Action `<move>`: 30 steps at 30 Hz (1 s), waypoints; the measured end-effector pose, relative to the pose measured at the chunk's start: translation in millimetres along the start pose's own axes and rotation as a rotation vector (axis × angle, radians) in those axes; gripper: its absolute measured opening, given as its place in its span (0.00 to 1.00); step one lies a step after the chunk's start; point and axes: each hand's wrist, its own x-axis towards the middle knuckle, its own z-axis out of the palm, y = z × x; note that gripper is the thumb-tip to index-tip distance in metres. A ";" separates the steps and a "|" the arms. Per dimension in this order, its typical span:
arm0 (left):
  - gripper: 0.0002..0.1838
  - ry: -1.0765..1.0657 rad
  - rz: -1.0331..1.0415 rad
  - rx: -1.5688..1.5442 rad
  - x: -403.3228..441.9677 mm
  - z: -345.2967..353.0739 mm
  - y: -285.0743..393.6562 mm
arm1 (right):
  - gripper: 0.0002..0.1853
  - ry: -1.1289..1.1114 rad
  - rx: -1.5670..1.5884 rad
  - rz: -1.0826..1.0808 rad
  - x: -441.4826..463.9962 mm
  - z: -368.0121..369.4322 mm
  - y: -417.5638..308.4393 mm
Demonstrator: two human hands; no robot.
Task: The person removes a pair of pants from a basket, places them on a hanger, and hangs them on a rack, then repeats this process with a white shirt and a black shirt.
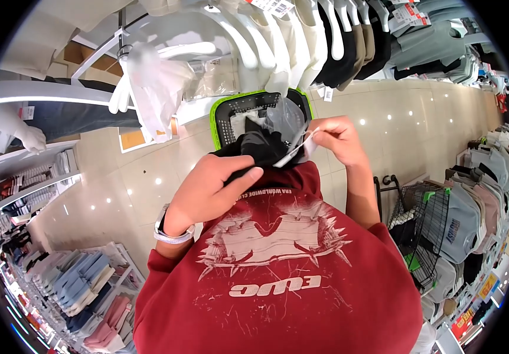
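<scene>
Close to my chest, a piece of black clothing [260,147] is bunched up, with its full shape hidden. My left hand [210,186] is closed on its near edge, thumb against fingers. My right hand [338,138] pinches a small white tag [310,143] beside the cloth. A thin white strip [290,156] runs from there across the dark fabric. Just beyond, a black basket with a bright green rim [214,121] holds clear plastic wrapping [287,118] and some pale items.
White hangers [248,50] with tops hang from a rail ahead. A mannequin hand [32,140] juts in at left. Folded clothes [86,277] fill shelves at lower left. A black wire cart [423,230] stands at right beside hanging garments [464,218].
</scene>
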 end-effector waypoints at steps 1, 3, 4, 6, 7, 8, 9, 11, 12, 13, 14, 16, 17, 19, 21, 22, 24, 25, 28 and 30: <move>0.14 0.021 -0.008 -0.011 -1.0 -1.5 -0.6 | 0.03 0.060 0.100 0.001 -1.7 3.2 -0.9; 0.13 0.011 0.025 -0.021 -2.5 -3.6 -2.8 | 0.02 0.006 0.094 0.047 -1.9 2.0 -16.6; 0.13 0.007 0.027 -0.023 -2.6 -4.6 -1.5 | 0.02 -0.057 0.086 0.094 -1.4 1.1 -25.3; 0.13 -0.071 0.031 0.078 -4.2 -7.5 4.1 | 0.04 -0.045 -0.094 0.102 2.6 2.6 -31.0; 0.13 -0.069 0.030 0.078 -5.8 -8.0 5.3 | 0.05 -0.058 -0.223 0.092 5.0 0.8 -31.4; 0.14 -0.058 0.032 0.090 -7.4 -8.2 6.3 | 0.06 -0.072 -0.354 0.081 6.3 0.0 -32.3; 0.15 -0.045 0.034 0.102 -8.5 -8.3 6.8 | 0.07 -0.075 -0.374 0.092 6.7 0.0 -35.0; 0.15 -0.047 0.034 0.103 -11.7 -9.3 6.3 | 0.09 -0.089 -0.458 0.134 7.8 1.3 -48.0; 0.15 -0.056 0.034 0.105 -13.3 -9.6 6.1 | 0.11 -0.098 -0.541 0.177 8.0 2.4 -51.9; 0.15 -0.055 0.034 0.105 -14.5 -9.4 6.5 | 0.11 -0.099 -0.542 0.176 10.6 5.6 -52.0; 0.15 -0.063 0.067 0.103 -15.4 -9.0 7.2 | 0.16 -0.153 -0.589 0.142 15.4 11.2 -51.6; 0.14 -0.069 0.103 0.101 -17.3 -7.9 8.1 | 0.21 -0.209 -0.639 0.107 20.1 18.4 -48.2; 0.14 -0.059 0.130 0.099 -18.3 -7.4 8.5 | 0.27 -0.282 -0.725 0.062 21.3 20.3 -41.1; 0.14 -0.037 0.154 0.097 -20.8 -7.2 9.0 | 0.34 -0.409 -0.805 0.088 23.9 20.9 -27.1; 0.14 -0.080 0.149 0.099 -23.0 -7.3 9.2 | 0.34 -0.354 -0.773 -0.024 25.0 24.0 -9.9; 0.14 -0.075 0.147 0.100 -24.1 -7.7 9.2 | 0.34 -0.291 -0.738 -0.131 26.6 25.9 -5.6; 0.14 -0.135 0.105 0.102 -26.6 -6.9 9.4 | 0.32 -0.244 -0.718 -0.086 30.7 26.6 -5.3; 0.14 -0.135 0.104 0.103 -27.0 -6.0 9.7 | 0.31 -0.306 -0.697 -0.091 33.9 23.3 -2.6; 0.14 -0.140 0.136 0.134 -25.6 -3.0 11.3 | 0.26 -0.421 -0.548 -0.011 42.7 16.9 2.3; 0.15 -0.145 0.179 0.172 -25.6 -1.7 11.3 | 0.25 -0.540 -0.444 0.053 45.0 13.9 3.1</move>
